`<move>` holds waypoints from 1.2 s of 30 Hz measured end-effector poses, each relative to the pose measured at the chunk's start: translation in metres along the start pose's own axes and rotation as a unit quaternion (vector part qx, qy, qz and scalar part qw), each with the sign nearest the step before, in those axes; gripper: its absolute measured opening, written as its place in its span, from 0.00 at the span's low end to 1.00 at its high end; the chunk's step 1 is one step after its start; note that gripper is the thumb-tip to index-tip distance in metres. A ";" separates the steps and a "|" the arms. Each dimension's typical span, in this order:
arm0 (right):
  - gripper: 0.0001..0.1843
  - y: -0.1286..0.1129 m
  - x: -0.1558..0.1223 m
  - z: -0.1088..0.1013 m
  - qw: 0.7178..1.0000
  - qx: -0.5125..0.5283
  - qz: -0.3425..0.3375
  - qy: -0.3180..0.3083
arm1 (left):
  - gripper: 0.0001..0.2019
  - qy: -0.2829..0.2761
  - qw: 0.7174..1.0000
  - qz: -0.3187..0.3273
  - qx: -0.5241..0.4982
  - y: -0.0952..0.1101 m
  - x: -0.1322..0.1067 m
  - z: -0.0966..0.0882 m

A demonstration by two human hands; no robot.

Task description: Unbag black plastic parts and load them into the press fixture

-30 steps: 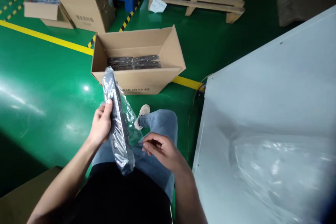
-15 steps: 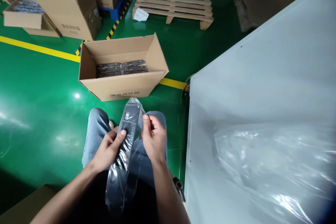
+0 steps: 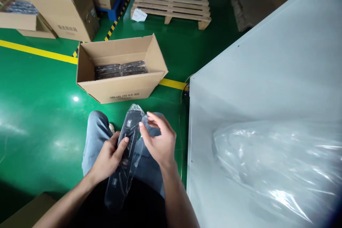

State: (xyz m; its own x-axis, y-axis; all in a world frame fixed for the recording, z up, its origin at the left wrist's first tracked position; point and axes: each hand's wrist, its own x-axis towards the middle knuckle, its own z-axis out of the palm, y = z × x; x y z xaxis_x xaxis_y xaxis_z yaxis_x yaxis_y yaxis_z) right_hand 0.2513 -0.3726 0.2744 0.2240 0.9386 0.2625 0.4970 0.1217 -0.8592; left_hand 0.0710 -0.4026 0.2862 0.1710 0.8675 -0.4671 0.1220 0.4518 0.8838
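A long dark panel in a clear plastic bag (image 3: 127, 156) lies slanted over my lap, its far end pointing away from me. My left hand (image 3: 110, 155) is closed around its left side, with the thumb pressed on the top face. Beside the far right edge of the bag is my right hand (image 3: 159, 137), its thumb and fingers apart. The thumb tip is at the loose film; whether it touches cannot be made out. Past my knees stands an open cardboard box (image 3: 125, 91) with several similar wrapped dark panels (image 3: 120, 70) inside.
To the right is a pale grey table surface (image 3: 211, 99) with clear plastic bags (image 3: 272, 160) on it. A wooden pallet (image 3: 171, 1) and more cardboard boxes (image 3: 64, 16) stand farther back on the green floor. A brown box (image 3: 29, 212) is at lower left.
My right hand has opened from its pinch on the film's edge and shifted slightly right. The bagged panel's far end has dropped slightly, and the film hangs differently. My left hand keeps its hold.
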 end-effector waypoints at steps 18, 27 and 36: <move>0.10 0.013 0.010 -0.005 0.995 0.000 0.075 0.073 | 0.21 -0.011 0.994 0.011 0.103 0.003 -0.012 -0.001; 0.28 0.022 0.010 0.001 0.861 0.370 0.346 0.055 | 0.32 -0.023 0.978 -0.114 -0.173 -0.002 0.005 -0.009; 0.26 -0.013 -0.022 0.004 0.929 0.224 0.279 -0.091 | 0.32 0.028 0.980 -0.098 -0.172 -0.016 0.019 0.005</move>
State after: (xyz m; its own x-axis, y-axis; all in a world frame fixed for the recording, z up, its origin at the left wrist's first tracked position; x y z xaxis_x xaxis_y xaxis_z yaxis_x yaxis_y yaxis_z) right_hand 0.2360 -0.3939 0.2782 0.1755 0.9303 -0.3221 -0.0615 -0.3162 -0.9467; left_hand 0.0767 -0.3942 0.2631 0.1226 0.7632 -0.6344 -0.1905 0.6454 0.7397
